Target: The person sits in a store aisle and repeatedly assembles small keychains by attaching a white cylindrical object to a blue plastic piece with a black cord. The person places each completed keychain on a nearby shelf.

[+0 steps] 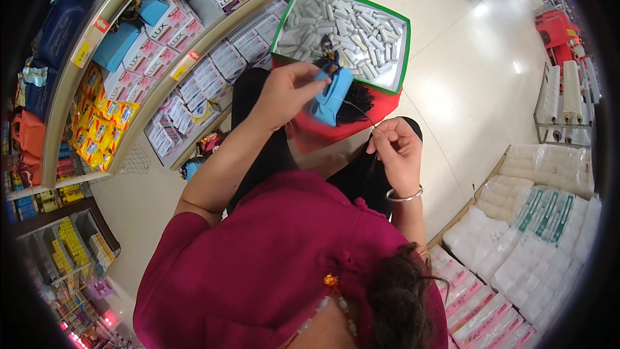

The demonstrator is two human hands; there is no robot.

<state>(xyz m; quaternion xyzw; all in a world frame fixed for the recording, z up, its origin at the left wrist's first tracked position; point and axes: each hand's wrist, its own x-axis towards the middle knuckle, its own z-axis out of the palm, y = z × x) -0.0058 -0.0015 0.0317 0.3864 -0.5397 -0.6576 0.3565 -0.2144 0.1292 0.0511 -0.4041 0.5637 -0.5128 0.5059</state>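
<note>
We mark the left hand (294,90) closed in a narrow grip at the upper left of a small light-blue gift box (334,100). We have the right hand (399,148) with thumb and fingertips pinched together on a thin dark cord (365,115). We trace that cord up and left from the right hand to the gift box's front, slightly slack; how it is fastened there we cannot tell.

We place the gift box at the near edge of a green-rimmed tray (407,52), around the middle of that edge and over the red box (336,136) below. We cannot tell whether it rests on the red box or is held up. A dark-blue and gold ribbon (331,55) tops it, overlapping the tray. We see a bundle of black strands (357,105) on the red box, just right of the gift box, close under the tray's near edge.

We note many small whitish-grey blocks (345,26) heaped in the tray, spreading to its far edge and thinning toward the near right corner.

We log a silver bangle (405,195) on the right wrist and a maroon top (278,252). On the shelves at left: pink-and-white soap cartons (155,48) and yellow packets (106,123). White wrapped packs (478,236) are stacked at lower right.
</note>
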